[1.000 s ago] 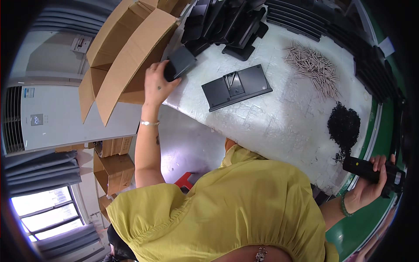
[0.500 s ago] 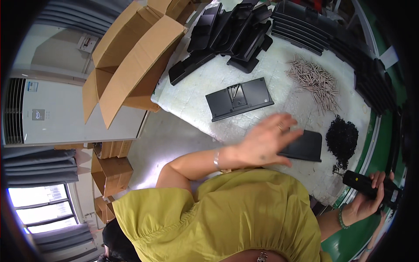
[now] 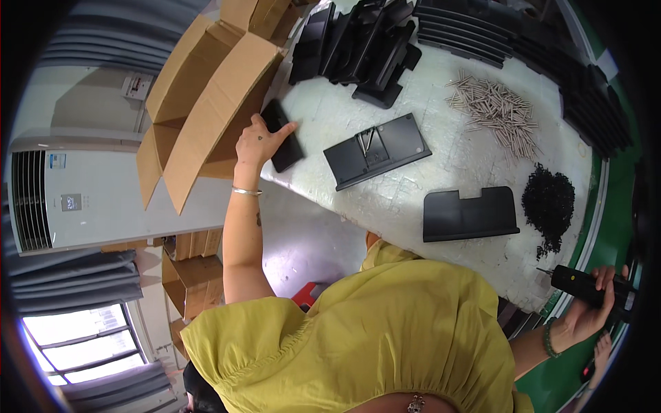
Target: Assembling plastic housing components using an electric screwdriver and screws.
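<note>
Left arm stretched far forward, left hand [image 3: 256, 143] flat with fingers spread, palm down; right arm bent low at the side, right hand [image 3: 597, 301] curled in a closed grip, wrist cocked inward.

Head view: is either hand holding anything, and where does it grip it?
The right hand holds a black power screwdriver around its body. The left hand lies on a black flat piece at the table edge, near its upper end.

Matt black plastic panels [image 3: 377, 148]; brown cardboard box [image 3: 206, 103].
</note>
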Demonstrator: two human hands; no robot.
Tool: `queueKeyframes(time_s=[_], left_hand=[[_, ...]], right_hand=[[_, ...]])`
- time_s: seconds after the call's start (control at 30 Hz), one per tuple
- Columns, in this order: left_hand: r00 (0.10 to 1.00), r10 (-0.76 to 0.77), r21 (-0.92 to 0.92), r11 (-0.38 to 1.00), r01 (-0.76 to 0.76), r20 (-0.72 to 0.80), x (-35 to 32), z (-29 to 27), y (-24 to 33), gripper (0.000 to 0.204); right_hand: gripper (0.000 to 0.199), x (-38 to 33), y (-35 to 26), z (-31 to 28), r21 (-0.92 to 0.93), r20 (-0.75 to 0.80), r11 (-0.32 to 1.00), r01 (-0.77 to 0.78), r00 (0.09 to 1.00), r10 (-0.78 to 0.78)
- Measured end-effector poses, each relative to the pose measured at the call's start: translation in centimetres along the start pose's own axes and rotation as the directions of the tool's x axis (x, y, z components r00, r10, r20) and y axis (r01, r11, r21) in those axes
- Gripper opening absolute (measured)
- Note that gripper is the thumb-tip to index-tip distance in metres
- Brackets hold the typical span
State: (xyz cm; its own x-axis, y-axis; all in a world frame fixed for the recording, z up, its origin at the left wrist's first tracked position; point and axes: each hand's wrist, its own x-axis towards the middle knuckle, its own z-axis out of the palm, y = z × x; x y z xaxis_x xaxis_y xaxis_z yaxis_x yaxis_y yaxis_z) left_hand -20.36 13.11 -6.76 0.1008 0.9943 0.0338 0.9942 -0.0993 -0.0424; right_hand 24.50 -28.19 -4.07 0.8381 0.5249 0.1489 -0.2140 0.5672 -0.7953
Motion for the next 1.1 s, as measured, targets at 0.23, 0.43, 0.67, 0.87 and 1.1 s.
queueKeyframes(time_s=[0.23,0.43,0.67,0.87,1.1], left_hand=[[0.933,0.344,0.047,0.939,-0.341,-0.103,-2.0,-2.3,-1.6,0.035],[0.667,0.655,-0.163,0.746,-0.646,0.354,2.6,-3.7,-1.9,0.053],[0.641,0.674,-0.541,0.715,-0.443,0.367,2.8,-0.3,-8.3,0.071],[0.734,0.619,-0.257,0.785,-0.564,0.279,-1.2,-1.5,-4.7,0.086],[0.940,0.327,-0.622,0.757,-0.202,0.093,-4.5,-3.6,-5.4,0.055]], right_hand=[[0.043,0.7,0.1,1.4,-0.033,-0.007,0.999,-0.024,1.000,0.024],[0.048,0.3,1.2,3.7,-0.035,0.026,0.999,-0.026,0.999,0.027],[0.045,-0.2,1.8,5.7,-0.219,-0.171,0.973,0.068,0.979,-0.107],[0.042,-0.9,0.6,2.8,-0.034,-0.039,0.998,0.060,0.997,-0.061],[0.061,-0.6,1.5,6.8,-0.137,-0.148,0.978,0.158,0.973,-0.178]])
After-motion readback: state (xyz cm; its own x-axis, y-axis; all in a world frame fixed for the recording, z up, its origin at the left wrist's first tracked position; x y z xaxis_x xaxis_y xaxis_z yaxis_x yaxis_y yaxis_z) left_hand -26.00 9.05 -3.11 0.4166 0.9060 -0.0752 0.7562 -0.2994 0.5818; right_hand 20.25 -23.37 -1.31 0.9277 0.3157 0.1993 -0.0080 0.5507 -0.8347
